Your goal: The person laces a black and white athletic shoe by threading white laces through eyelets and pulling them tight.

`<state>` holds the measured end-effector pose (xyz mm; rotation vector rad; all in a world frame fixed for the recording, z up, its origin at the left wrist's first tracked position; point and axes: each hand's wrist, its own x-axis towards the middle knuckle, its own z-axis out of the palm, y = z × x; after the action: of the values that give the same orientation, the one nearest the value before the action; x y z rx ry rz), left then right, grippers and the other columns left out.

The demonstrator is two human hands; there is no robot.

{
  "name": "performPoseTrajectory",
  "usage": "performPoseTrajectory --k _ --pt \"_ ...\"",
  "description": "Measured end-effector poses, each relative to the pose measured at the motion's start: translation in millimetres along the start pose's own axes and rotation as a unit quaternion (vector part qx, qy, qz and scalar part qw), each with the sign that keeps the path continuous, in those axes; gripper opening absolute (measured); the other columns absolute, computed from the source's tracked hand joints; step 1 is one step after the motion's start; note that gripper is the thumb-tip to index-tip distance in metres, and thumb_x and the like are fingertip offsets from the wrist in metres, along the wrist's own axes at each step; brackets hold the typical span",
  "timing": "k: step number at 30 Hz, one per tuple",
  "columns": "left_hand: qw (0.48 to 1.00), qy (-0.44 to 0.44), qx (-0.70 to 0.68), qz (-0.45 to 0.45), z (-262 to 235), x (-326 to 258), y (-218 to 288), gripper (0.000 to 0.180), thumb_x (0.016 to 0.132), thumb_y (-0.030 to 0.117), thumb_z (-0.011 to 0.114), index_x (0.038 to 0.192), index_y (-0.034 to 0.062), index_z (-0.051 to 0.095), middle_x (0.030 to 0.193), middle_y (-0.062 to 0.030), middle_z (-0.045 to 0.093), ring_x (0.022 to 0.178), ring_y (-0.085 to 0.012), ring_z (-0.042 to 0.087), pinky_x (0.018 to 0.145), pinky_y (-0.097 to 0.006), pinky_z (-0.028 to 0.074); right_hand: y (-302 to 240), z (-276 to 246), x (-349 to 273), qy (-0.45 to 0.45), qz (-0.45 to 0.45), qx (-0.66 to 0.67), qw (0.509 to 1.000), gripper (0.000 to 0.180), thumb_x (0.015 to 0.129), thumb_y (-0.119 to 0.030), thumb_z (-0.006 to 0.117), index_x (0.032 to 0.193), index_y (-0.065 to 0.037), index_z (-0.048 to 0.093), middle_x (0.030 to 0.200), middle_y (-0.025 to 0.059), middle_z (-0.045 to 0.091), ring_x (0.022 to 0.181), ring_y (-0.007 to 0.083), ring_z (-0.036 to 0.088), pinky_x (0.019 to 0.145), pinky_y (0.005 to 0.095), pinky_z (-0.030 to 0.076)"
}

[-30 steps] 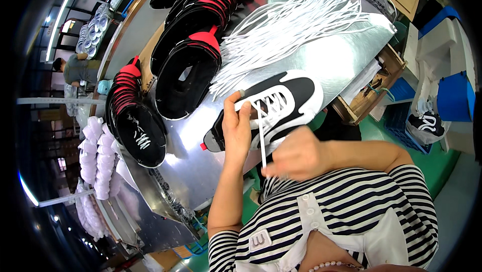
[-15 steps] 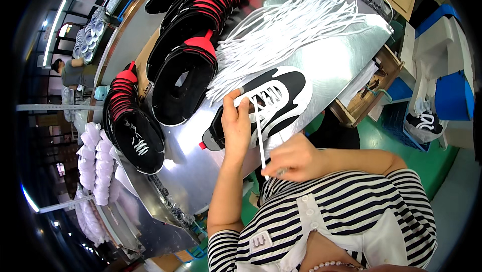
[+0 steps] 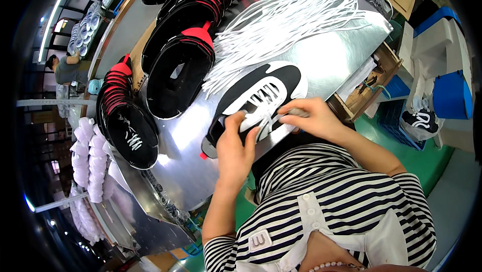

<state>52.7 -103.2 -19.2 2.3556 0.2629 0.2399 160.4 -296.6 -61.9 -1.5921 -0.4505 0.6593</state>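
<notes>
A black-and-white shoe upper lies at a slant on the metal table, with white shoelace crossing its eyelets. My left hand grips its near side by the opening, index finger and thumb on either side of the white edge. At the right side of the lacing, my right hand is closed in a pinch on the shoelace; the fingertips are slightly blurred and the lace's end is hidden. Beyond the upper, a bundle of loose white shoelaces is spread over the table.
Nested black shoe uppers with red tabs stand in a row at the left, beside another stack. An open wooden drawer juts out at the right, near a blue crate. A person is in the left background.
My right hand has moved up and right from below the upper to its lacing. The stretched lace strand is no longer seen. My left hand has shifted down along the upper's opening.
</notes>
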Motion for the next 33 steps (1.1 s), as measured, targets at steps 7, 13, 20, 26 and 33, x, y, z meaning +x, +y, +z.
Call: performPoseTrajectory --k 7,13,20,26,33 --pt "0.999 0.02 -0.029 -0.022 9 -2 -6 0.022 0.091 0.009 0.064 0.11 -0.0005 0.056 0.084 -0.0184 0.067 0.073 -0.0334 0.066 0.067 -0.038 0.051 -12 33 16 0.024 -0.039 -0.009 0.999 0.017 0.087 -0.017 0.073 0.091 -0.001 0.069 0.071 -0.001 0.064 0.063 0.0049 0.055 0.056 0.0223 0.045" --pt "0.997 0.007 -0.043 -0.07 10 4 3 0.028 0.085 0.016 0.074 0.105 0.0002 0.062 0.078 -0.0084 0.066 0.068 -0.0116 0.059 0.065 -0.026 0.047 -5 34 36 0.059 -0.074 -0.03 0.995 0.018 0.087 -0.016 0.072 0.096 -0.001 0.067 0.071 -0.0022 0.062 0.065 0.002 0.053 0.057 0.02 0.043" --pt "0.996 0.074 0.026 -0.04 22 8 1 0.025 0.083 0.018 0.077 0.099 0.0016 0.065 0.078 -0.0108 0.07 0.067 -0.0141 0.064 0.064 -0.027 0.05 -7 25 14 0.055 -0.123 -0.026 0.991 0.026 0.093 -0.023 0.065 0.105 -0.002 0.057 0.073 0.0098 0.063 0.064 0.0163 0.06 0.06 0.0298 0.046" --pt "0.996 0.075 0.029 -0.027 26 9 1 0.024 0.083 0.017 0.077 0.098 0.0016 0.066 0.08 -0.0118 0.071 0.066 -0.0157 0.065 0.064 -0.027 0.05 -7 13 -1 -0.01 -0.07 -0.154 0.985 0.022 0.094 -0.022 0.062 0.097 -0.002 0.053 0.078 0.0149 0.067 0.07 0.0309 0.065 0.062 0.0384 0.049" --pt "0.995 0.028 0.049 0.084 24 11 -2 0.021 0.085 0.013 0.073 0.101 0.0018 0.065 0.081 -0.0131 0.07 0.067 -0.0234 0.067 0.064 -0.028 0.051 -6 25 18 -0.014 -0.053 -0.169 0.984 0.021 0.095 -0.019 0.061 0.093 0.0 0.051 0.071 0.0112 0.066 0.061 0.0218 0.064 0.058 0.0325 0.049"
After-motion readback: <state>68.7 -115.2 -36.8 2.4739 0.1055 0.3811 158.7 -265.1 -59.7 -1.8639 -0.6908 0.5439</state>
